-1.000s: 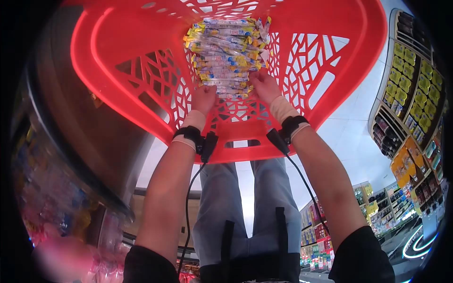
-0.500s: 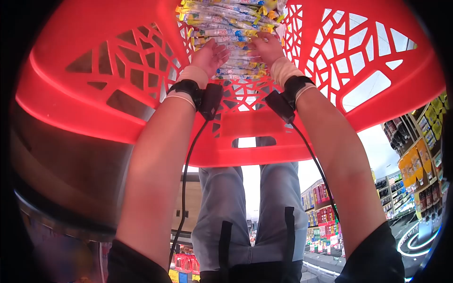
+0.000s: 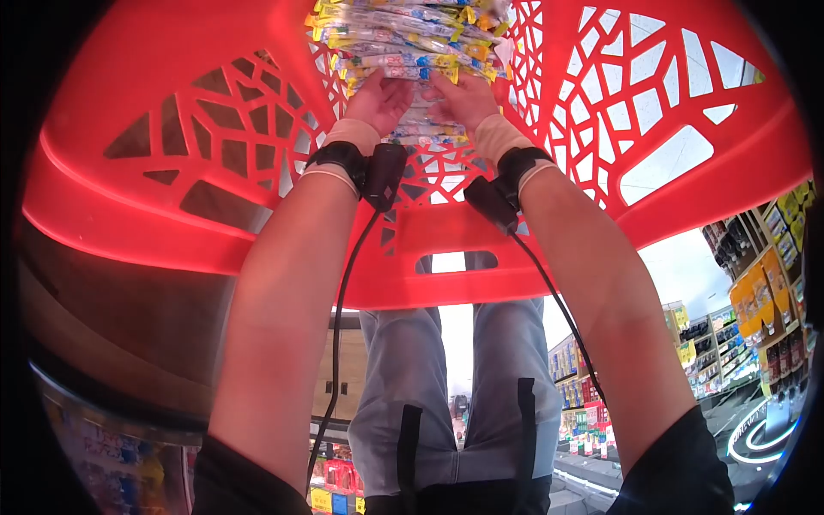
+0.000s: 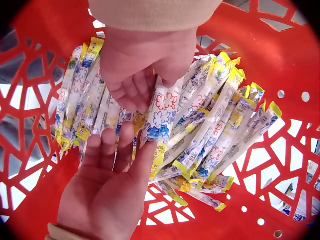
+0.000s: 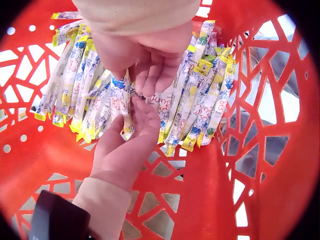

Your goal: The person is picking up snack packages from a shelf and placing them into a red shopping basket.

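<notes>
Inside a red plastic basket (image 3: pixel 446 287) lies a pile of slim stick packets (image 3: pixel 412 34), clear-wrapped with yellow ends and red and blue printed flowers. Over the near part of the pile, my two hands face each other. One stick packet (image 4: pixel 162 112) is between them. My left hand (image 3: pixel 378 105) holds one end, thumb on its face. At the opposite end my right hand (image 3: pixel 465 103) pinches it, its thumb along the edge. In the right wrist view the same packet (image 5: pixel 120 97) lies between both thumbs, its middle bare, and the other fingers are loosely bent beside it.
Openwork basket walls (image 3: pixel 635 94) rise on both sides of my forearms, and the near rim has a handle slot. Cables (image 3: pixel 339 360) run from the wrist cameras along my arms. Store shelves (image 3: pixel 768 300) stand to the right. A dark curved counter (image 3: pixel 120 318) is at left.
The basket looks larger and nearer than a second ago. My hands have lifted from the nearest packets, and the right has moved left towards the other. Both now hold one packet.
</notes>
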{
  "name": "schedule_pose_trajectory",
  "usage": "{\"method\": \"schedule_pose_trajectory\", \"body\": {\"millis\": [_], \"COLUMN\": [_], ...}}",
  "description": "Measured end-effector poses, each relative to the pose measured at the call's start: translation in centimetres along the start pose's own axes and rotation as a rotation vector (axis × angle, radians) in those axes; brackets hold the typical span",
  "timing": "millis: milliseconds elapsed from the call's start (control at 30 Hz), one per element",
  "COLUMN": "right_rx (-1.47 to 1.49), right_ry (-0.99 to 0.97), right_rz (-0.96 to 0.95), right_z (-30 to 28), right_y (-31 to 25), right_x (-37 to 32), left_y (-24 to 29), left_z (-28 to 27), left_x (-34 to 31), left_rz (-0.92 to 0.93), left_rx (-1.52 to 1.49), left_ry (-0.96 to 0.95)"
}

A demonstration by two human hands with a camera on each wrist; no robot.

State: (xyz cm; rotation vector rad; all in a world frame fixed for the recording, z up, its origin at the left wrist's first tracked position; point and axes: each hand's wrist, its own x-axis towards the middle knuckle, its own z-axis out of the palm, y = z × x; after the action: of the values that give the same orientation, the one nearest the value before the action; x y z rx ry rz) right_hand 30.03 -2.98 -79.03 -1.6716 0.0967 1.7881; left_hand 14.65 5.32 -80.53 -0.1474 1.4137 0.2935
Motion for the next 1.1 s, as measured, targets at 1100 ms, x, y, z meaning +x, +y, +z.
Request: {"method": "schedule_pose_trajectory", "body": {"millis": [1100], "right_rx": [0.076], "right_ry": [0.049], "right_rz": [-0.112], "right_z": [-1.8], "right_y": [-6.5], "right_x": [-15.3], "left_y": [-5.8], "left_z": [2.7], "left_x": [-23.4], "left_rz": [-0.080], "left_rx": [0.439], "left_ry": [-0.339]}}
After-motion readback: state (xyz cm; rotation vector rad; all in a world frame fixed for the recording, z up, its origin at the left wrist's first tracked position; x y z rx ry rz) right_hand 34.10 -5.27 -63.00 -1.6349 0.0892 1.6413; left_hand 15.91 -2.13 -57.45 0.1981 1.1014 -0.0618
